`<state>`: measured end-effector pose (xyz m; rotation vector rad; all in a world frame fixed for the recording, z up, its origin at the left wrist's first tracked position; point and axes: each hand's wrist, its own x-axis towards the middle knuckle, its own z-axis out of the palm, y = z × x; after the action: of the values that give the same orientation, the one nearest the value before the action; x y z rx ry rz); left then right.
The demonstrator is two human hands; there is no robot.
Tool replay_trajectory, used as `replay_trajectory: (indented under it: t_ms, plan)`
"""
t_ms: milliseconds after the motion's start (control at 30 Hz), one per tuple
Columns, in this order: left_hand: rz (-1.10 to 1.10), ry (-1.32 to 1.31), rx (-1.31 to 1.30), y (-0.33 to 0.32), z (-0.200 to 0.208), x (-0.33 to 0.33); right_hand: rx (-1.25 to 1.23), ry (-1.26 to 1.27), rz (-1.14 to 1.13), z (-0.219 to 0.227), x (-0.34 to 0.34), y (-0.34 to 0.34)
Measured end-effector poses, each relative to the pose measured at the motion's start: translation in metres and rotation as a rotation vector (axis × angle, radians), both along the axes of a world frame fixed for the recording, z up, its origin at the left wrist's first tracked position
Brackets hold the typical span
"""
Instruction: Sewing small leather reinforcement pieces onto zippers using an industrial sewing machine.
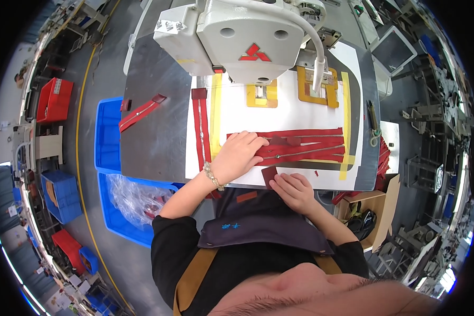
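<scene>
Several red zippers (316,154) lie side by side on the white sheet in front of me, their metal teeth running left to right. My left hand (240,152) rests over their left ends, fingers and thumb apart on the red tape. Just beyond its fingertips, a dark red piece (284,141) sits on top of the zippers. Nearer to me, my right hand (296,193) pinches a small dark red rectangular patch (269,175) by its side at the sheet's front edge. To the left, another red zipper (201,126) with a dark red end lies lengthwise.
A large white sewing machine head (247,42) overhangs the far side. Yellow clamp frames (262,95) stand beneath it. One more red zipper (141,113) lies at the table's left edge. Blue bins (108,137) stand left; an open cardboard box (371,221) is at the right.
</scene>
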<state>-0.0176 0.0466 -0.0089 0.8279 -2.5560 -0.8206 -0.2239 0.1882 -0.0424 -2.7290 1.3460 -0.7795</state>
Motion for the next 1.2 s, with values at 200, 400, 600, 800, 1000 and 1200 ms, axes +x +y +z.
replay_trajectory:
  t_ms: [200,400,600,800,1000,1200]
  plan:
    - [0.059,0.118,0.059,-0.008,0.000,-0.001,-0.102,-0.050,0.037,-0.003,-0.001,-0.002]
    - [0.083,0.200,0.097,-0.015,0.014,-0.006,-0.171,-0.076,0.054,-0.005,0.000,-0.003]
    - [0.105,0.094,0.384,-0.012,0.017,-0.002,-0.198,-0.113,0.062,-0.006,0.002,-0.002]
    - [0.226,0.031,-0.267,0.017,0.008,0.003,-0.199,-0.109,0.012,-0.011,0.006,-0.001]
    - [-0.236,0.046,-0.239,0.055,-0.008,0.011,-0.225,-0.170,0.063,-0.008,0.004,-0.004]
    - [-0.199,0.176,-0.516,0.071,-0.027,0.003,-0.207,-0.201,0.114,-0.010,0.001,-0.003]
